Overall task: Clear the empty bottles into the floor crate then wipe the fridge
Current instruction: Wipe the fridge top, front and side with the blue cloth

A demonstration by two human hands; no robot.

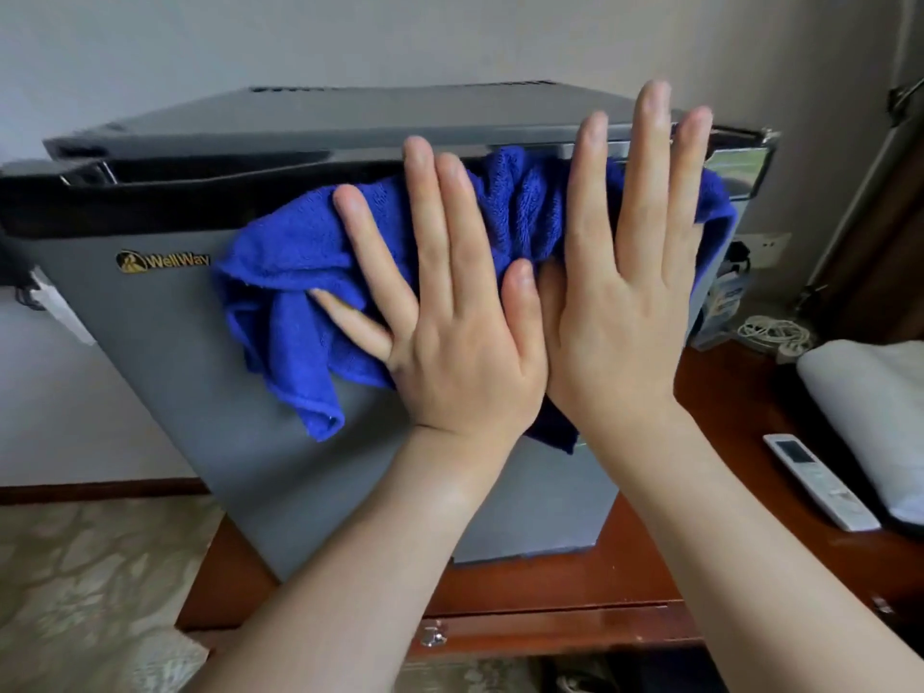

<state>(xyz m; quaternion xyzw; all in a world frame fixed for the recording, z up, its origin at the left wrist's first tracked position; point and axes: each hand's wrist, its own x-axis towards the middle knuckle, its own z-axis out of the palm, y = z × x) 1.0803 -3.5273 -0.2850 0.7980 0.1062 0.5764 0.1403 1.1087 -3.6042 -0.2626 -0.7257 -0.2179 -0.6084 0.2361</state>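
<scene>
A small grey fridge [165, 372] with a black top and a gold logo stands on a wooden cabinet, its door facing me. A crumpled blue cloth [280, 277] is spread over the upper part of the door. My left hand [450, 337] lies flat on the cloth with fingers stretched upward, pressing it to the door. My right hand [625, 302] presses flat beside it, the two hands touching, its fingertips reaching the fridge's top edge. No bottles and no crate are in view.
The reddish wooden cabinet [630, 582] extends to the right, carrying a white remote [820, 482], a white pillow-like bundle [870, 402] and a coiled white cable [770, 332]. A wall socket [765, 247] sits behind the fridge. Patterned carpet [90, 582] covers the floor at the lower left.
</scene>
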